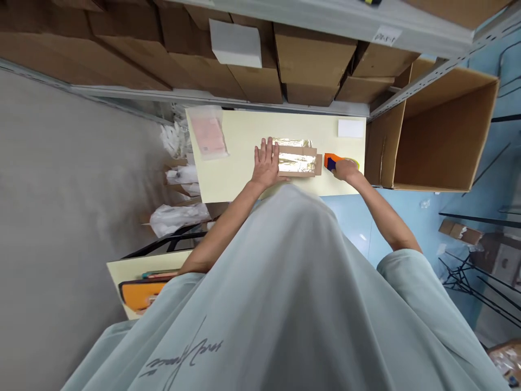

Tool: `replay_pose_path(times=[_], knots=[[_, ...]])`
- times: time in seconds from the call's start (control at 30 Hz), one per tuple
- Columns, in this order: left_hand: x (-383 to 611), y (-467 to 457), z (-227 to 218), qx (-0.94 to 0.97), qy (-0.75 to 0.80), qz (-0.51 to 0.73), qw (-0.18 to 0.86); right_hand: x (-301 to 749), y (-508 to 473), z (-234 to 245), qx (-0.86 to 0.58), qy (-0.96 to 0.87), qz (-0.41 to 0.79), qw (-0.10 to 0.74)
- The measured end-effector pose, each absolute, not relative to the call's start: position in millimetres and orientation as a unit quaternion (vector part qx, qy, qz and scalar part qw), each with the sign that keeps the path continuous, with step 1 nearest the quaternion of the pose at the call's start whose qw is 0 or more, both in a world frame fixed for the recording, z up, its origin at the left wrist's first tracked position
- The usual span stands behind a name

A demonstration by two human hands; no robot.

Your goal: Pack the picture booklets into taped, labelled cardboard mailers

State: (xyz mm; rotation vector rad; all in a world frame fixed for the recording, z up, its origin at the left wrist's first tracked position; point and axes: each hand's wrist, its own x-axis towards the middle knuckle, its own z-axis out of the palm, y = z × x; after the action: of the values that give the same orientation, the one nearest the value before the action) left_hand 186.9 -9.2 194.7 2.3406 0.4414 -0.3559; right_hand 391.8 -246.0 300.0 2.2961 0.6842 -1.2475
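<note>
A small brown cardboard box [299, 163] with shiny tape across its top lies on the pale yellow table [244, 179]. My left hand [266, 163] lies flat on the box's left end, fingers stretched out. My right hand [345, 169] is closed around an orange and blue tape dispenser [331, 161] just right of the box, touching its right end.
A clear bag with a pink sheet [208, 134] and a white label [350, 128] lie on the table. A large empty carton [435, 136] stands at the right. Shelves of brown boxes [313, 60] run behind. White bags [179, 217] sit left of the table.
</note>
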Motion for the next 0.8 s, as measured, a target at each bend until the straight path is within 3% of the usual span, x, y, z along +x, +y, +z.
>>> replay_pose_path(times=[0.13, 0.33, 0.47, 0.6, 0.8], knots=[[197.5, -12.7, 233.0, 0.913, 0.153, -0.122, 0.359, 403.2, -248.2, 348.1, 0.894, 0.264, -0.343, 0.118], [255.2, 1.3, 327.5, 0.941, -0.003, 0.072, 0.331, 431.2, -184.4, 426.0, 0.929, 0.283, -0.234, -0.044], [303.1, 38.4, 390.7, 0.943, -0.012, 0.161, 0.289, 456.0, -111.9, 467.4, 0.896, 0.384, -0.184, -0.123], [337.9, 82.1, 430.6, 0.941, 0.043, 0.207, 0.264, 485.6, -31.3, 496.3, 0.879, 0.449, -0.102, -0.123], [333.7, 111.0, 447.5, 0.936, 0.078, 0.221, 0.262, 515.1, 55.6, 503.2, 0.88, 0.468, -0.075, -0.036]])
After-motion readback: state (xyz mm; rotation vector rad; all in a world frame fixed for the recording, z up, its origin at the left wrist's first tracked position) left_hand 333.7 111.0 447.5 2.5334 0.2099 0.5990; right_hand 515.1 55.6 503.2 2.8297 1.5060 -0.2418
